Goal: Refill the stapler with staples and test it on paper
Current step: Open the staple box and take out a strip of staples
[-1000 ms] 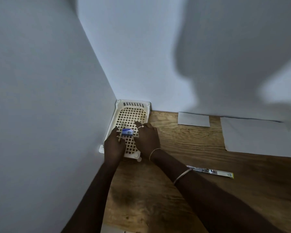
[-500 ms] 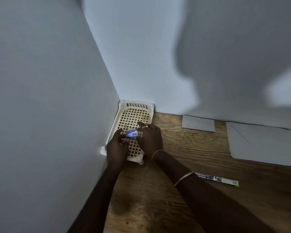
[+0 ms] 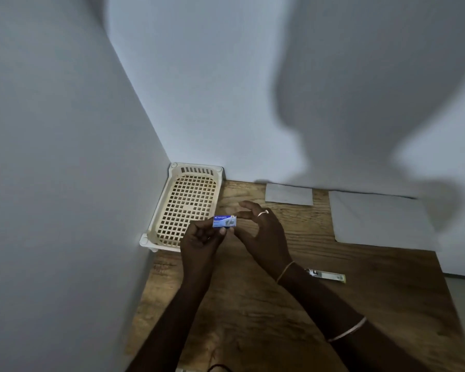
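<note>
A small blue box of staples [image 3: 224,221] is held above the wooden table, just right of the cream tray. My left hand [image 3: 200,238] grips it from below with thumb and fingers. My right hand [image 3: 263,232] touches the box's right end with its fingertips, fingers curled. A long thin stapler [image 3: 326,275] lies flat on the table to the right, partly hidden behind my right wrist. Two sheets of white paper lie near the back wall: a small sheet [image 3: 289,194] and a larger sheet [image 3: 379,218].
A cream plastic lattice tray [image 3: 183,208] sits in the corner against the left and back walls. The wooden table [image 3: 253,304] ends at the right, where a pale floor shows. A large shadow falls on the back wall.
Both hands have lifted the staple box off the tray and carried it right and toward me, so it now sits past the tray's right rim. The view has shifted slightly.
</note>
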`<action>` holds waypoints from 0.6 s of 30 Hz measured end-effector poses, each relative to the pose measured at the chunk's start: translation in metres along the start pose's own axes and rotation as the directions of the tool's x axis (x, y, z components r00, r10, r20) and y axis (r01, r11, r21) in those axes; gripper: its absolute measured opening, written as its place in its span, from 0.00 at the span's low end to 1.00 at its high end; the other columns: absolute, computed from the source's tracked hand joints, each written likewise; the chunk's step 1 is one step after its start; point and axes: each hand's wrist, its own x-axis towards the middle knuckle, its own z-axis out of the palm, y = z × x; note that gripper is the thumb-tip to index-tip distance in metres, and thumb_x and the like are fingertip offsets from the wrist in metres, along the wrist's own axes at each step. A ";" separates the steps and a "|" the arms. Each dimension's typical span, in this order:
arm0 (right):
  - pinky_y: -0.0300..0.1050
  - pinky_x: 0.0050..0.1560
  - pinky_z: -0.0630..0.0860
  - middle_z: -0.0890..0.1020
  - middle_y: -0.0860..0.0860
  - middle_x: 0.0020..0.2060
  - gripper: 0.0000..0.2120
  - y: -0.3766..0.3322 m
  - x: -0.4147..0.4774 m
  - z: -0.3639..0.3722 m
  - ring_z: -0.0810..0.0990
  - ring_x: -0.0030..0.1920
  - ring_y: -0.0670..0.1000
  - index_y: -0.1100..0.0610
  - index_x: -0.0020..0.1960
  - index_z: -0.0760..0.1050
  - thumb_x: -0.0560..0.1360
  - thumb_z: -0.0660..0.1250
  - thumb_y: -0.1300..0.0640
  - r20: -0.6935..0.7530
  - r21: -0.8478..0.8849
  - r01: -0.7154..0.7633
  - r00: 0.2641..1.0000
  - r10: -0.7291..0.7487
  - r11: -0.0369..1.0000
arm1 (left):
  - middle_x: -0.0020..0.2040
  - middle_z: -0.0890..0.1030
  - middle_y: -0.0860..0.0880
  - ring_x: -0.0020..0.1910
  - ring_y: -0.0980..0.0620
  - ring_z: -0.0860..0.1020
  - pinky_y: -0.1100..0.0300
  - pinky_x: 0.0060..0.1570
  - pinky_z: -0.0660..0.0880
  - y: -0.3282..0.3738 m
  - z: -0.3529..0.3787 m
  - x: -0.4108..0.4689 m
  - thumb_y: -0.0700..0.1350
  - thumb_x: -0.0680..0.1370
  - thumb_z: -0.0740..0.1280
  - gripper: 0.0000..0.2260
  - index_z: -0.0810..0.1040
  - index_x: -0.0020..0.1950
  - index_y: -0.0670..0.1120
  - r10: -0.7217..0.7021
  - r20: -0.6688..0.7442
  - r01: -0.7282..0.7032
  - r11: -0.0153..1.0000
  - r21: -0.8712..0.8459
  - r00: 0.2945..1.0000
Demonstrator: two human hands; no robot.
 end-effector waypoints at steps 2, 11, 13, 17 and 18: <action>0.47 0.63 0.73 0.81 0.43 0.62 0.21 -0.001 -0.007 -0.017 0.76 0.61 0.45 0.52 0.63 0.80 0.71 0.77 0.51 -0.005 0.021 0.009 1.000 -0.009 1.000 | 0.48 0.88 0.46 0.51 0.49 0.87 0.62 0.49 0.81 0.006 0.012 -0.007 0.30 0.73 0.76 0.15 0.83 0.48 0.51 0.025 0.013 -0.024 0.997 -0.068 1.000; 0.42 0.57 0.75 0.84 0.40 0.55 0.24 0.001 -0.034 -0.068 0.79 0.58 0.42 0.48 0.65 0.78 0.72 0.77 0.46 -0.056 0.063 0.044 0.998 -0.041 0.997 | 0.51 0.84 0.35 0.53 0.39 0.85 0.46 0.53 0.82 0.028 0.042 -0.028 0.32 0.74 0.75 0.11 0.81 0.48 0.47 0.208 0.098 -0.192 0.970 -0.146 0.973; 0.43 0.55 0.77 0.84 0.40 0.55 0.22 0.003 -0.039 -0.073 0.79 0.57 0.41 0.49 0.65 0.79 0.73 0.76 0.45 -0.079 0.068 0.059 0.995 -0.053 0.996 | 0.51 0.83 0.34 0.52 0.38 0.85 0.45 0.53 0.82 0.030 0.045 -0.032 0.31 0.74 0.75 0.09 0.80 0.49 0.41 0.218 0.100 -0.204 0.969 -0.136 0.971; 0.47 0.53 0.79 0.84 0.40 0.57 0.19 0.008 -0.046 -0.081 0.80 0.57 0.41 0.48 0.63 0.81 0.73 0.77 0.48 -0.097 0.093 0.074 0.993 -0.065 0.993 | 0.48 0.85 0.40 0.49 0.44 0.86 0.53 0.49 0.82 0.038 0.052 -0.038 0.30 0.75 0.74 0.08 0.79 0.50 0.39 0.251 0.135 -0.233 0.963 -0.136 0.959; 0.47 0.52 0.79 0.84 0.40 0.57 0.19 0.009 -0.047 -0.083 0.80 0.56 0.41 0.48 0.63 0.81 0.73 0.77 0.49 -0.092 0.104 0.076 0.994 -0.067 0.992 | 0.48 0.86 0.42 0.48 0.45 0.86 0.53 0.48 0.82 0.040 0.054 -0.039 0.31 0.75 0.74 0.09 0.80 0.50 0.41 0.252 0.136 -0.233 0.962 -0.142 0.958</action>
